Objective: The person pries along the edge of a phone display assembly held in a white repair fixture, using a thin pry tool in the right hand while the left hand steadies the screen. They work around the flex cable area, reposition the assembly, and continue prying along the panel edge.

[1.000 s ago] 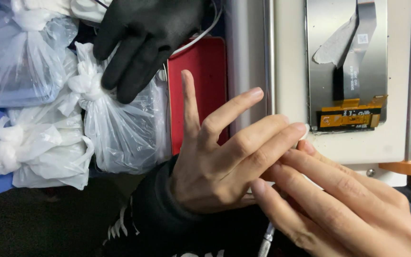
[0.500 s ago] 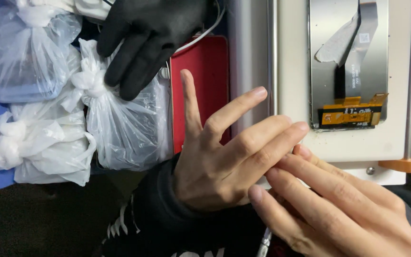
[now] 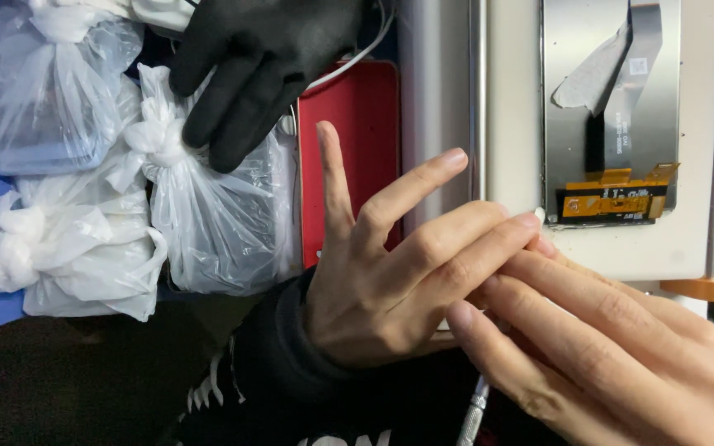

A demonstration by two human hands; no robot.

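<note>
My left hand (image 3: 390, 264) is held out with its fingers spread, the fingertips reaching the lower left corner of a phone display panel (image 3: 613, 107). The panel lies back side up on a white fixture (image 3: 510, 124), showing a grey flex cable and an orange connector strip (image 3: 613, 198). My right hand (image 3: 613, 347) lies across my left fingertips with its fingers stretched toward the panel's corner. A thin metal tool (image 3: 473, 413) with a knurled handle pokes out from under my right fingers. Its tip is hidden.
A black glove (image 3: 266, 58) rests at the top over a red flat case (image 3: 353, 149). Three knotted clear plastic bags (image 3: 208, 206) lie on the blue mat at left. An orange clip (image 3: 700, 289) sits at the fixture's lower right.
Both hands stay almost still. My right fingers have crept slightly toward the panel's corner.
</note>
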